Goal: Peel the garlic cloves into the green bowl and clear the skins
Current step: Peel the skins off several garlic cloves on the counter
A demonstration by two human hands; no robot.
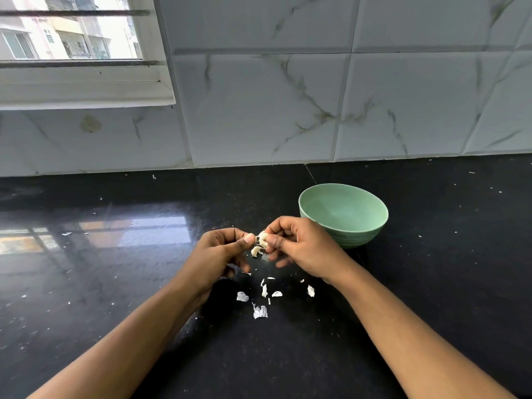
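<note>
We hold a garlic clove [261, 237] above the black counter [115, 283], between both hands. Our right hand [299, 246] pinches it with thumb and forefinger; our left hand [221, 249] pinches a bit of its skin, the other fingers curled. A loose curl of skin [257, 251] hangs under the clove. The green bowl [344, 214] stands just behind the right hand. Torn skins [260, 311] lie on the counter below the hands.

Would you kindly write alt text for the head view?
A left hand and a right hand pinch a garlic clove over a black counter. Torn skins lie beneath; a green bowl stands beyond the right hand.
</note>
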